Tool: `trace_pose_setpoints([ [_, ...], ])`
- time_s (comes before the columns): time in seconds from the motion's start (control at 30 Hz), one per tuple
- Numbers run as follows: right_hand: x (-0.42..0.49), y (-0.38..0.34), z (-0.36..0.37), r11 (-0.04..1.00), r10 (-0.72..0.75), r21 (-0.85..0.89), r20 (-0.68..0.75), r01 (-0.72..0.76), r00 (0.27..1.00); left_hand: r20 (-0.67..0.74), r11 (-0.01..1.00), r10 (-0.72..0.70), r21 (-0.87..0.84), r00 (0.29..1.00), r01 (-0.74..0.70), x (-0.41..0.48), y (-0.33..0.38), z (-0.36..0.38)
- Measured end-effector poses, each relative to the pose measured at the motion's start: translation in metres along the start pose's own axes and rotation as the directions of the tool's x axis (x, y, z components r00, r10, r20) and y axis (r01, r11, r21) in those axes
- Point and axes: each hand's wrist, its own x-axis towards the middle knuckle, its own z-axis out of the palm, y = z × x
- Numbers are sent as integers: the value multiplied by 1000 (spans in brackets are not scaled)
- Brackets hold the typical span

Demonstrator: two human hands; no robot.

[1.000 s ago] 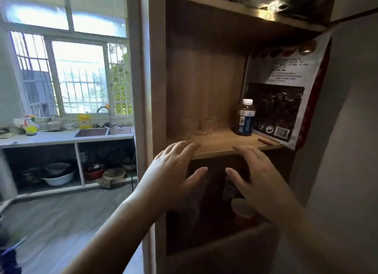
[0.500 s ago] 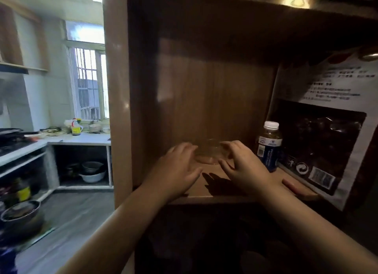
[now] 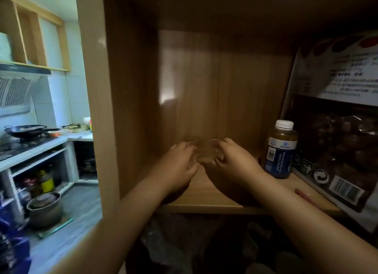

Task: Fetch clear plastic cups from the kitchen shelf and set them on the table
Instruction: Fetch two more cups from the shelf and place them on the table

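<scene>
Two clear plastic cups stand close together at the back of the wooden shelf [image 3: 204, 204]. The right cup [image 3: 207, 153] shows between my hands, and only the faint rim of the left cup [image 3: 191, 142] is visible. My left hand [image 3: 178, 165] curls around the left cup and hides most of it. The fingers of my right hand [image 3: 235, 163] wrap the right cup's side. Both cups still rest on the shelf board.
A blue-labelled bottle [image 3: 280, 151] with a white cap stands just right of my right hand. A large food bag [image 3: 337, 140] leans against the right wall, with a small red stick [image 3: 304, 196] in front. The shelf's left wall [image 3: 131, 110] is close. A stove counter with a wok [image 3: 24, 130] is at the far left.
I have stepped closer and both hands have moved from the shelf's front edge deep into it. They have now closed around the cups at the back.
</scene>
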Motion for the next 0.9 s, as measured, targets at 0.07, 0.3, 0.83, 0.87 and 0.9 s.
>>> trace_pose_setpoints([
  [0.07, 0, 4, 3, 1000, -3, -17, 0, 3, 1000, -13, 1000, 15, -7, 1000, -15, 1, 0, 0],
  [0.3, -2, 12, 5, 999, -25, -35, -18, 24, 1000, -29, 999, 45, 16, 999, -44, 2, 6, -2],
  [0.83, -72, -38, -34, 993, -103, 55, -74, 108, 992, -113, 989, 144, 4, 983, -145, -52, 27, -42],
  [0.87, -79, -44, -36, 992, -105, 63, -76, 110, 991, -127, 988, 155, -2, 980, -157, -60, 28, -47],
  [0.9, -86, -51, -38, 990, -112, 71, -80, 118, 991, -141, 986, 164, -5, 976, -166, -68, 30, -53],
])
